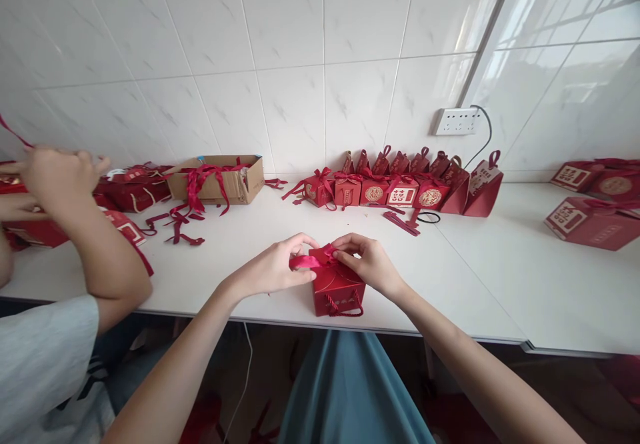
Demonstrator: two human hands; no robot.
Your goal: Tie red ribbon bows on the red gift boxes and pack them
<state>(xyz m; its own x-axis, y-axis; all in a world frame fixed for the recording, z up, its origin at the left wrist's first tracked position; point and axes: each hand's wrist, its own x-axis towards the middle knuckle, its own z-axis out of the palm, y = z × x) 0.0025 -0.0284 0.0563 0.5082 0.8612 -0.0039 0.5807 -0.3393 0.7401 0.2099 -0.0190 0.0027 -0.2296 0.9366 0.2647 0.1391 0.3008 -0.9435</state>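
While both hands meet over a small red gift box (339, 291) at the near edge of the white bench (500, 277), the person pinches a red ribbon (313, 261) on its top. The left hand (274, 269) has its grip closed on the ribbon's left loop, thumb and fingers pressed together on it; the right hand (367, 263) pinches the ribbon at the box's centre, probably to hold the crossing tight so that the bow keeps its shape. The box stands upright on the bench, close to the body, where both wrists can rest.

Along the back, against the tiled wall (300, 44), a row of finished red boxes (395, 187) stands side by side, likely lined up out of the way. To the left, an open cardboard carton (220, 181) holds more ribbon lengths, with loose ribbon pieces (177, 224) strewn on the bench beside it. A co-worker's hands (60, 177) at far left are raised over other red boxes. A white power strip (457, 121) hangs on the wall, and more red boxes (593, 221) lie at the far right, by the window's light.
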